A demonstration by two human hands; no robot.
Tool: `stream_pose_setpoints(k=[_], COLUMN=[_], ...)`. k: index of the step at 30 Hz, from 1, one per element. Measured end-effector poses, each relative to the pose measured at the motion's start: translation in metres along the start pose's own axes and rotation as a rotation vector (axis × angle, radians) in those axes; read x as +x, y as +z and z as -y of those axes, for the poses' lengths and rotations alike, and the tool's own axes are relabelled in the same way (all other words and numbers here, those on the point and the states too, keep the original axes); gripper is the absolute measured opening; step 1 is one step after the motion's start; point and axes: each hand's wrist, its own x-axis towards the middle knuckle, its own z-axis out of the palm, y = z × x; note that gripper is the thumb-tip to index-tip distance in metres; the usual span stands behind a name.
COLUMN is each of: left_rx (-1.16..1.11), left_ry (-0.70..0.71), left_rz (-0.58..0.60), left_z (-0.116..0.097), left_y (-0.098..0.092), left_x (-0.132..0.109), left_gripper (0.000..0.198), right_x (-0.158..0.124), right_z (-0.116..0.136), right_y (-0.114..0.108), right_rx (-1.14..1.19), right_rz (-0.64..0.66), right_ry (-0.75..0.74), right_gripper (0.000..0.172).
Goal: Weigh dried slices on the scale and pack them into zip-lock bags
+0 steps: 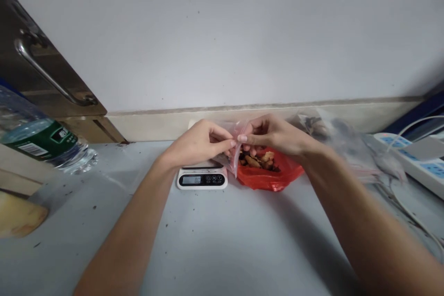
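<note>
Both hands pinch a clear zip bag [235,159] near its top edge, fingertips close together. My left hand [201,143] is closed on the bag above a white digital scale [203,179], whose display reads 0.0. From the other side my right hand [274,135] grips the same edge with thumb and fingers. Below the right hand sits an open red plastic bag [274,180] with brown dried pieces [260,162] in it. The zip bag's lower part hangs between the scale and the red bag; what it holds, if anything, I cannot make out.
At left stand a water bottle [41,136] with a green label and a yellowish cylindrical object [21,215]. More clear plastic bags [350,143] lie at right, near a white power strip [412,159] and a cable [409,215]. A wall [243,46] bounds the back.
</note>
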Motion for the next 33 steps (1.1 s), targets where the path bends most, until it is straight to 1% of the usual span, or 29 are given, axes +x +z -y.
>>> stream_pose_setpoints(k=[2,4,7,9,10,11,12,14,15,16,17,20,21,22,23,25,26,27,28,29,30,31,32,33], left_rx=[-0.015,0.013,0.065,0.065,0.055,0.042,0.028,-0.003,-0.019,-0.037,-0.056,-0.065,-0.052,-0.031,-0.004,0.026,0.002,-0.078,-0.204,-0.352,-0.476,-0.565,-0.618,-0.633], left_ry=[-0.023,-0.064,-0.136,-0.168,-0.172,-0.167,-0.158,-0.118,-0.093,-0.056,-0.008,0.109,0.136,0.154,0.158,0.106,0.024,-0.077,-0.171,-0.226,-0.262,-0.277,-0.276,-0.265], left_rz=[-0.013,-0.074,-0.209,-0.341,-0.419,-0.491,-0.545,-0.585,-0.578,-0.56,-0.554,-0.485,-0.487,-0.521,-0.583,-0.739,-0.745,-0.706,-0.632,-0.544,-0.502,-0.482,-0.492,-0.519], left_z=[-0.002,-0.003,-0.003,-0.002,-0.001,0.0,0.0,0.0,0.0,-0.001,-0.002,-0.001,0.0,0.002,0.004,0.011,0.015,0.019,0.022,0.025,0.027,0.029,0.029,0.029], left_y=[0.001,0.004,0.002,-0.004,-0.008,-0.011,-0.013,-0.012,-0.008,-0.004,0.001,0.011,0.011,0.009,0.006,-0.004,-0.01,-0.014,-0.018,-0.021,-0.022,-0.022,-0.022,-0.02], left_x=[0.0,0.0,0.003,0.003,0.002,0.001,0.001,-0.001,-0.001,0.0,0.0,0.003,0.004,0.004,0.004,0.004,0.003,0.003,0.003,0.003,0.003,0.004,0.005,0.006], left_gripper=[0.022,0.021,0.016,0.013,0.012,0.011,0.01,0.008,0.007,0.007,0.009,0.011,0.012,0.012,0.013,0.02,0.03,0.04,0.048,0.054,0.057,0.059,0.058,0.055], right_x=[0.001,0.001,0.0,-0.002,-0.002,-0.002,-0.001,0.0,0.0,0.0,0.0,-0.001,-0.002,-0.003,-0.003,-0.004,-0.005,-0.005,-0.006,-0.007,-0.008,-0.01,-0.014,-0.018], right_z=[0.0,0.001,0.003,0.004,0.004,0.005,0.005,0.008,0.01,0.012,0.015,0.02,0.02,0.02,0.019,0.016,0.015,0.014,0.014,0.013,0.013,0.013,0.012,0.013], right_y=[0.0,0.0,-0.003,-0.004,-0.004,-0.003,-0.001,0.005,0.009,0.013,0.017,0.022,0.022,0.021,0.019,0.013,0.01,0.006,0.001,-0.004,-0.01,-0.017,-0.024,-0.032], right_rx=[0.0,-0.013,-0.072,-0.12,-0.144,-0.169,-0.2,-0.298,-0.36,-0.426,-0.486,-0.536,-0.515,-0.482,-0.448,-0.409,-0.406,-0.414,-0.428,-0.443,-0.457,-0.473,-0.5,-0.536], right_rz=[0.026,0.042,0.05,0.038,-0.005,-0.082,-0.188,-0.412,-0.48,-0.488,-0.442,-0.183,-0.124,-0.096,-0.092,-0.114,-0.123,-0.127,-0.125,-0.118,-0.105,-0.085,-0.044,0.008], right_ry=[-0.008,0.006,0.046,0.069,0.062,0.035,-0.016,-0.16,-0.213,-0.23,-0.205,-0.018,0.015,0.02,0.006,-0.054,-0.079,-0.102,-0.126,-0.149,-0.165,-0.174,-0.171,-0.155], right_gripper=[0.042,0.039,0.033,0.03,0.03,0.028,0.027,0.02,0.013,0.005,0.006,0.024,0.035,0.048,0.064,0.092,0.101,0.106,0.109,0.111,0.109,0.103,0.093,0.079])
